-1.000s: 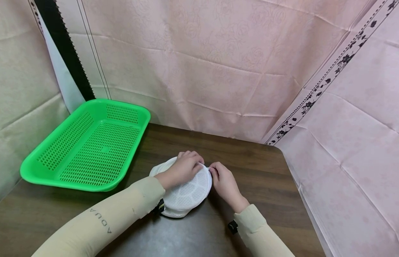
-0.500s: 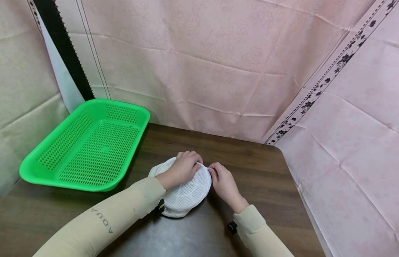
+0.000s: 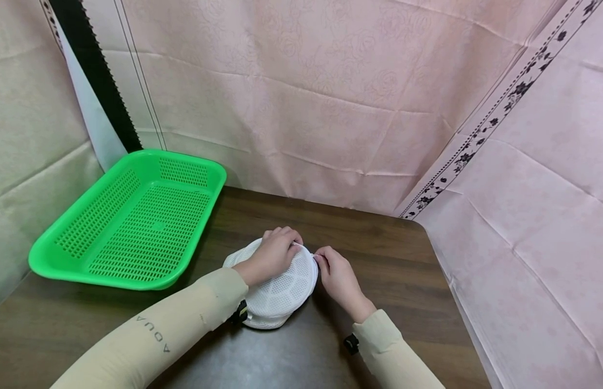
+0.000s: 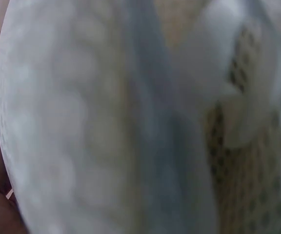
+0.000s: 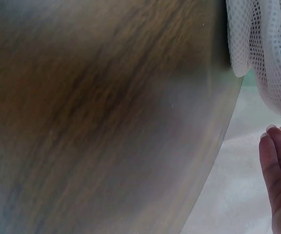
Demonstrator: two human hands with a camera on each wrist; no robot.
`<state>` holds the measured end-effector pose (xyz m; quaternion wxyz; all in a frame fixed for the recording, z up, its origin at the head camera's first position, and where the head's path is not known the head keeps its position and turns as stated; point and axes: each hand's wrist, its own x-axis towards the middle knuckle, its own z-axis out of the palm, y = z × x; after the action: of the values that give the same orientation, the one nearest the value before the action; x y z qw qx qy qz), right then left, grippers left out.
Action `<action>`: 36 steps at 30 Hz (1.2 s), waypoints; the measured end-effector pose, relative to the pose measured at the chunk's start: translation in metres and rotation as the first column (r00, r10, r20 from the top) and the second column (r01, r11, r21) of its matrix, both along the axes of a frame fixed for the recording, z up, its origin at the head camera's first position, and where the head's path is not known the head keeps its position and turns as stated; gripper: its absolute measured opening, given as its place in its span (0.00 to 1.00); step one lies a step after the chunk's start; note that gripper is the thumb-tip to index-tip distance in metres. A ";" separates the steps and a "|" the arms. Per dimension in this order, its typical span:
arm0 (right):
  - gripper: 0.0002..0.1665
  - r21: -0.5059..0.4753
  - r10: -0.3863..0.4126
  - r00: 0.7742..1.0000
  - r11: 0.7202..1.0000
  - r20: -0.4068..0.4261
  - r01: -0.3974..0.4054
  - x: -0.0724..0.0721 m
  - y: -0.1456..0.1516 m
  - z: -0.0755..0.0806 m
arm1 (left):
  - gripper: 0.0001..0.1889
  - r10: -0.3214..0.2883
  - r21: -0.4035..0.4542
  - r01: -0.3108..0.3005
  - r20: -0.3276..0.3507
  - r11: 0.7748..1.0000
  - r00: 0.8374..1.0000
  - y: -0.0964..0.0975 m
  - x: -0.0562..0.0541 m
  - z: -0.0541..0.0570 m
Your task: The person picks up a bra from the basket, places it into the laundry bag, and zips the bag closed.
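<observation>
Pale flowered cloth (image 3: 301,92) hangs behind and beside a dark wood table (image 3: 379,248), and near the middle of that table lies a white mesh bag (image 3: 282,292). It is round and low, with a smooth white band along its edge. The left hand (image 3: 271,254) reaches across the top of the bag, its fingers bent over the far edge and gripping it. The right hand (image 3: 339,278) is at the bag's right side, thumb and forefinger pinching a bit of white at the edge, too small to make out. Close up from the left wrist, blurred mesh fills most of the view, with a folded white strip over it. From the right wrist, mesh hangs in soft folds with fingers just below it. Both arms wear cream sleeves (image 3: 175,319), the left one marked with dark letters, and a black strap (image 3: 351,344) shows under the right cuff. Well to the left, apart from the bag, sits a green basket (image 3: 150,237) with slotted sides and floor. Behind it a black strip (image 3: 104,75) slants down the cloth; over on the right runs a border (image 3: 468,156) of dark flowers.
</observation>
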<state>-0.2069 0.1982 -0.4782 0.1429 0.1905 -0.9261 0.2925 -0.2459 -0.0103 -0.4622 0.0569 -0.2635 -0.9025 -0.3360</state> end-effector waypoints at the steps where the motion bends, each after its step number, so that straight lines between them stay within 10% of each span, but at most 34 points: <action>1: 0.02 0.000 -0.001 1.000 1.000 0.008 0.001 0.000 0.000 0.000 | 0.03 0.007 0.001 -0.007 0.000 1.000 1.000 -0.001 0.000 0.000; 24: 0.04 -0.006 0.001 0.999 1.000 0.052 -0.001 0.004 -0.001 0.004 | 0.04 0.094 0.070 -0.098 0.059 0.993 0.994 -0.007 0.001 0.001; 36: 0.02 -0.004 0.008 0.999 1.000 0.052 -0.008 0.003 -0.003 -0.003 | 0.05 0.098 0.061 -0.098 0.006 0.993 0.995 -0.010 -0.002 -0.026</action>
<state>-0.2042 0.1953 -0.4815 0.1181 0.1861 -0.9282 0.2998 -0.2475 -0.0199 -0.4879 0.0801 -0.2168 -0.9037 -0.3605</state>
